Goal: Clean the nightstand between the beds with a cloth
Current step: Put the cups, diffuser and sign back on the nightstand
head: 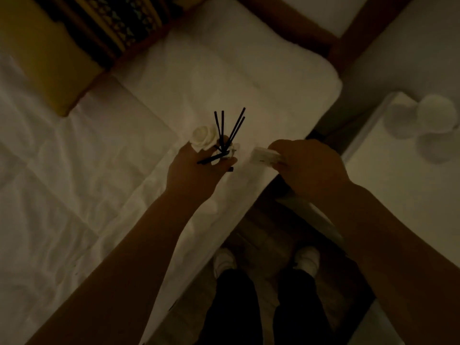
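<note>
A: What is the left hand doing?

B: Its fingers are curled round a small reed diffuser with black sticks poking up and a white flower beside them. It holds this over the white bed, near the middle of the frame.

A: And the right hand?

B: Its fingers pinch a small pale box, just right of the diffuser. What the box is cannot be told in the dim light.

A: Where is the nightstand?

B: On the right side of the frame, white, next to the bed. Three round white balls sit on its top, at the upper right.

A: Is there a cloth?

B: None can be made out.

A: What else is there?

B: A yellow pillow at the upper left, and at the bottom the person's dark trousers and white shoes on the floor.
</note>
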Demonstrator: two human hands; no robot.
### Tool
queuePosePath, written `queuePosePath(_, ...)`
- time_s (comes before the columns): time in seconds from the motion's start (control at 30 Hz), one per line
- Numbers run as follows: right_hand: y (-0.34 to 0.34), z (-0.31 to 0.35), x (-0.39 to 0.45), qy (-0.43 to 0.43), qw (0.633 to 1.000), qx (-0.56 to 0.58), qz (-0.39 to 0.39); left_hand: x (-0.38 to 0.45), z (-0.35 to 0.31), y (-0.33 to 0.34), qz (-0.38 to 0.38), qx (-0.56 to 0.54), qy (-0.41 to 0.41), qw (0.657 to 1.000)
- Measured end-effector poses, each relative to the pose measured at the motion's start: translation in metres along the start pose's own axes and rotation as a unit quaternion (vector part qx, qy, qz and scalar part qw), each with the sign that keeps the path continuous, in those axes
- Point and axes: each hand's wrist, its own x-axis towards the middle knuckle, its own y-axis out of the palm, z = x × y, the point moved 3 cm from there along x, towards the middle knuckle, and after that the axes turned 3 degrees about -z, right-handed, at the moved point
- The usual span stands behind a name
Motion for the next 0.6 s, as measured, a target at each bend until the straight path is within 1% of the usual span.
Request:
queuePosePath(0.13,-0.016,-0.053,-0.027,0.060,0.998,-0.003,-0.008,0.009,-0.023,0.052,0.038,0.051,0.032,0.997)
queuePosePath(0.27,-0.033,-0.111,-0.058,0.110,0.994,0.021,-0.017,0.014,-0.050,0.117,0.087,0.071,0.060,0.992)
queuePosePath(0.4,-0.046,-0.181,-0.099,0.158,0.987,0.003,-0.032,0.010,-0.079,0.199,0.136,0.026,0.061,0.988)
queuePosePath(0.47,-0.048,-0.203,-0.113,0.172,0.984,0.010,-0.034,0.008,-0.091,0.226,0.162,0.026,0.064,0.984)
queuePosePath(0.53,-0.055,-0.236,-0.136,0.194,0.980,0.019,-0.047,0.000,-0.109,0.268,0.204,0.021,0.085,0.975)
queuePosePath(0.6,-0.057,-0.264,-0.158,0.211,0.975,0.023,-0.057,-0.010,-0.129,0.302,0.234,0.026,0.124,0.964)
